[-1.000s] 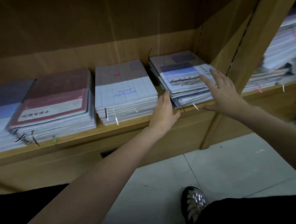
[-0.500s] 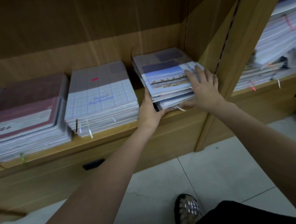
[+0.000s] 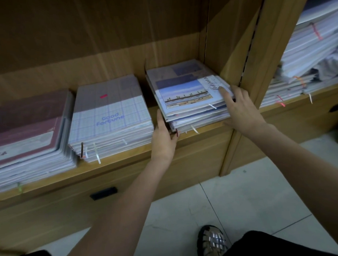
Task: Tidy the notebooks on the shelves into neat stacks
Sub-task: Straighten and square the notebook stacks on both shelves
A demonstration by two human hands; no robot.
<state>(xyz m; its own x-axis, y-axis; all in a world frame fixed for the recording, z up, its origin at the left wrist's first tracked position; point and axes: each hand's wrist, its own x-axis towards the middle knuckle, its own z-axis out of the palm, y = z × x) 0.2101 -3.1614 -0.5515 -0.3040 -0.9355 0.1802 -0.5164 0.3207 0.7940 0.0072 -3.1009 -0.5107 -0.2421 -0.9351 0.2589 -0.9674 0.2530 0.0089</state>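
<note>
Wooden shelf (image 3: 127, 167) above pale tiled floor (image 3: 234, 202). Left hand (image 3: 164, 136) and right hand (image 3: 240, 108), fingers straight, pressing sides of notebook stack (image 3: 188, 96).

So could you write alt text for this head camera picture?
Two hands square up the photo-cover notebook stack on a wooden shelf: the left hand against its left edge, the right hand at its right. Beside it sits a Good Fortune stack.
</note>
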